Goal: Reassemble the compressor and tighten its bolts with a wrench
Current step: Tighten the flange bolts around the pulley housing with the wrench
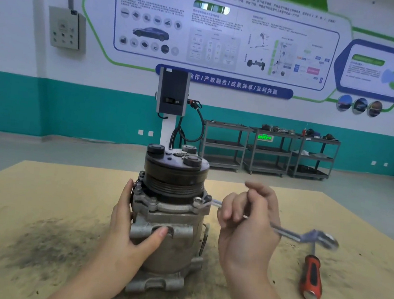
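Near the table's (pixel 37 205) front edge the left hand (pixel 129 237) wrapped the upright compressor (pixel 170 220) at centre, probably bracing it, while the right hand (pixel 248 229) gripped the wrench (pixel 287 233) seated on a right-side bolt (pixel 198 200).

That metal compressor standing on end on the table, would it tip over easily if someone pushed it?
Probably somewhat: the compressor stands tall on one end, with a wide black pulley on top. The left hand holds its body while the right hand works the wrench, which suggests it needs steadying. The cast metal looks heavy and rigid.
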{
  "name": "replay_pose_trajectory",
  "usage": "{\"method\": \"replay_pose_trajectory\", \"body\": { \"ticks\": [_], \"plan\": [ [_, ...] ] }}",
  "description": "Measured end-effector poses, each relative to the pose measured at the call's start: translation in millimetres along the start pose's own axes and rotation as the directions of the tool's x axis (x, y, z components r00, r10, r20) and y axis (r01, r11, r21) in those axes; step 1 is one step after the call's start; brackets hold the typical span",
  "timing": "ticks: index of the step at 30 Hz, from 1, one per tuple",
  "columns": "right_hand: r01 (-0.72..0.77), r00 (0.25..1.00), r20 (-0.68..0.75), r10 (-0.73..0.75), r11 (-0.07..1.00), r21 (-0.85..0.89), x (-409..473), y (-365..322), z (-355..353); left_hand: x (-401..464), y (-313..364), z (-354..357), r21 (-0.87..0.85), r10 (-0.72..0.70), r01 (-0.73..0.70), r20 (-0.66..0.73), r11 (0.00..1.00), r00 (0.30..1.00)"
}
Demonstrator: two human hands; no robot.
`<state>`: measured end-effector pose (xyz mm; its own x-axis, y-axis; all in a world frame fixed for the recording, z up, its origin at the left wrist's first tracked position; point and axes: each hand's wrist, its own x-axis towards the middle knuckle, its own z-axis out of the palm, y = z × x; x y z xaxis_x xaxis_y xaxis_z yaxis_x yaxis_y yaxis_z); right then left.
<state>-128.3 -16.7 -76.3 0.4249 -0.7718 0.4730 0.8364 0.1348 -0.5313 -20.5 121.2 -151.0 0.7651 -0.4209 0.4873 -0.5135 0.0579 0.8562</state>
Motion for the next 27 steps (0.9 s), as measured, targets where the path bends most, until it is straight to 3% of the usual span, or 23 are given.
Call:
{"method": "replay_pose_trajectory", "body": {
  "ticks": [3, 9, 11, 14, 18, 27],
  "plan": [
    [0.224, 0.974, 0.083, -0.213, 0.959, -0.175, -13.6, 3.4, 6.2, 2.8, -2.0, 2.7, -0.029, 0.042, -0.043, -0.048, 0.999, 0.998],
    [0.339, 0.936, 0.226, -0.270, 0.862, -0.376, -29.9, 0.7, 13.5, 4.3, -4.5, 4.9, -0.009, 0.061, -0.061, -0.065, 0.998, 0.996],
    [0.334, 0.937, 0.233, -0.262, 0.869, -0.364, -27.1, -4.4, 13.9, 3.9, -4.0, 4.7, -0.042, 0.041, -0.044, -0.056, 0.998, 0.998],
    [0.195, 0.979, 0.102, -0.175, 0.948, -0.250, -12.7, -10.7, 8.8, 2.0, -4.5, 4.5, -0.028, 0.043, -0.045, -0.063, 0.999, 0.997],
    [-0.078, 0.996, -0.039, 0.077, 0.996, -0.036, 7.5, -11.7, 0.5, 0.9, -2.1, 5.5, -0.016, 0.041, -0.043, -0.074, 0.999, 0.996],
    [-0.303, 0.951, 0.092, 0.297, 0.951, 0.067, 25.0, -11.3, -7.3, -2.4, 4.1, 2.8, -0.013, 0.022, -0.022, -0.022, 1.000, 1.000]
  ]
}}
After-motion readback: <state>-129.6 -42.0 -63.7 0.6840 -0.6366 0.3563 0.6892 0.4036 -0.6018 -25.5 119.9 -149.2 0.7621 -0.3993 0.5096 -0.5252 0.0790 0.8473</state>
